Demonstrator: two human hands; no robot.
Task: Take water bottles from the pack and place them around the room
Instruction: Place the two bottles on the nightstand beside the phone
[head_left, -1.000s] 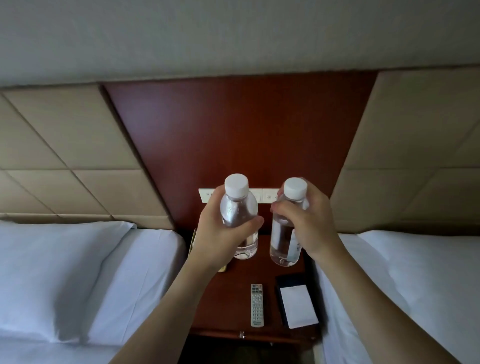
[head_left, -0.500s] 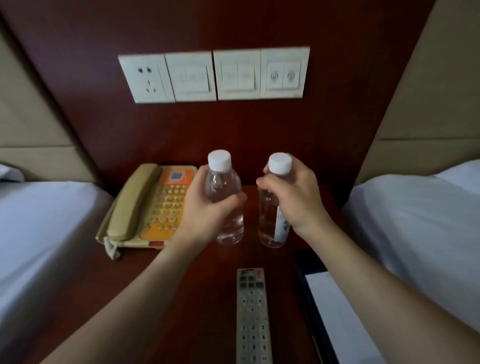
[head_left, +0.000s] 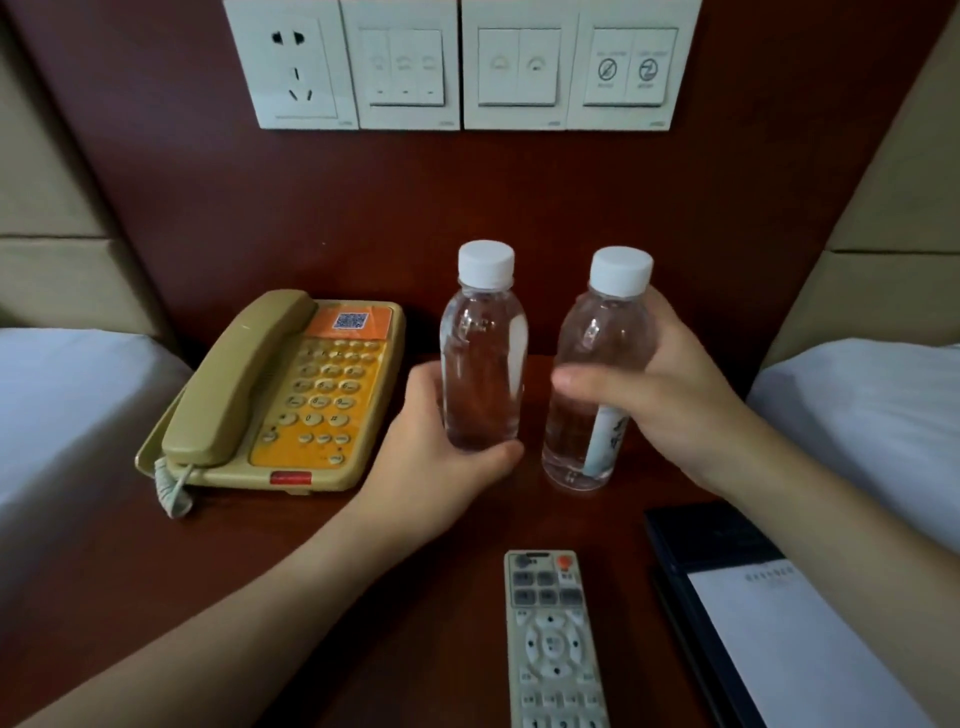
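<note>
Clear plastic, capped in white, is what both hands are wrapped around: the left bottle (head_left: 483, 353) is held low on its body by the left hand (head_left: 441, 462), the thumb curled under its near side and the other fingers (head_left: 423, 384) hidden behind it, while the right bottle (head_left: 597, 384) is clasped at mid-height by the right hand (head_left: 670, 410), the thumb (head_left: 587, 382) laid across its front and the remaining fingers wrapped round the far side near the shoulder. Both sets of fingers are thus closed on a bottle. The bottles are kept upright and just apart, apparently so that they can be stood as a neat pair. The base of the right bottle seems to rest on the dark wooden counter (head_left: 363, 571); whether the left one has touched down cannot be told, since its base is covered by the thumb. The spot chosen lies beyond the fingertips toward the wall panel, below the switch plates (head_left: 462, 62), probably to leave the front free. To the outside of the left hand's fingers sits the telephone (head_left: 280, 400); nearer than both wrists lie the remote control (head_left: 553, 639) and a dark folder with white paper (head_left: 779, 623). The pack is not in view.
</note>
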